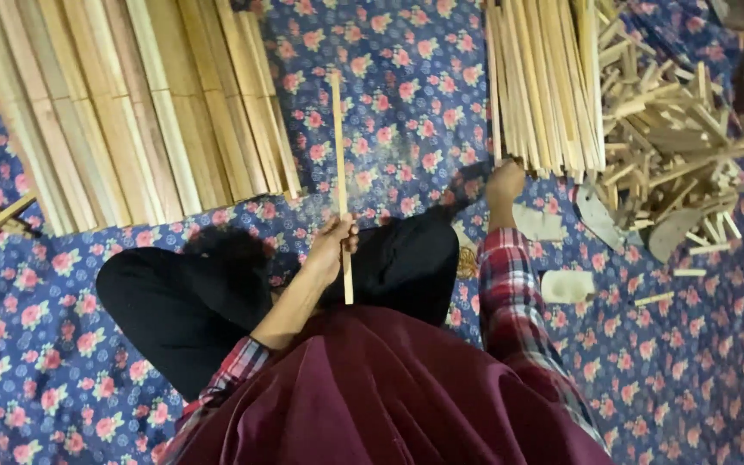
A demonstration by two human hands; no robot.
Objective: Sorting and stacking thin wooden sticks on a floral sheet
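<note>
Currently your left hand (331, 245) grips a thin wooden stick (340, 181) upright over your lap; keep the grasp low and steady. Your right hand (504, 182) reaches the near ends of the slat bundle (540, 82); whether its fingers have closed cannot be told. Scrap offcuts (673, 146) crowd the right, wide planks (122, 112) the left, on the floral cloth (406, 86).

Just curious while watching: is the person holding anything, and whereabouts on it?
Left hand grips a thin wooden stick near its lower end. Right hand reaches the stick bundle; grip unclear.

Woodcraft workshop, floor-level – stacked wooden slats (131, 112), offcut heap (673, 146), floral floor cloth (716, 362).
</note>
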